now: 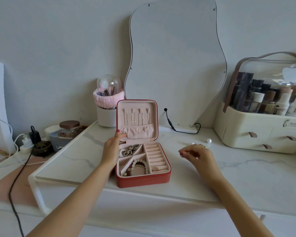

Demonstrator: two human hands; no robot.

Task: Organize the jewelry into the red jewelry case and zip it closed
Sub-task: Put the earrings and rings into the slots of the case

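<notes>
The red jewelry case [143,180] stands open on the white marble shelf, lid [136,106] upright with several necklaces hanging inside it. Its tray holds chain jewelry at the back left, a bead bracelet [140,165] at the front and a small gold piece [155,168] in the ring rolls. My left hand [112,147] grips the lid's lower left edge, thumb on the pink lining. My right hand [197,155] hovers right of the case with loosely curled fingers; whether it holds anything cannot be told. A pearl earring [209,140] and small gold jewelry [202,145] lie just beyond it.
A wavy mirror [176,62] leans on the wall behind the case, its black cable [184,131] trailing on the shelf. A cream cosmetics organizer [256,129] fills the right side. A brush holder [107,108] stands back left; jars, chargers and a black cord [20,170] sit lower left.
</notes>
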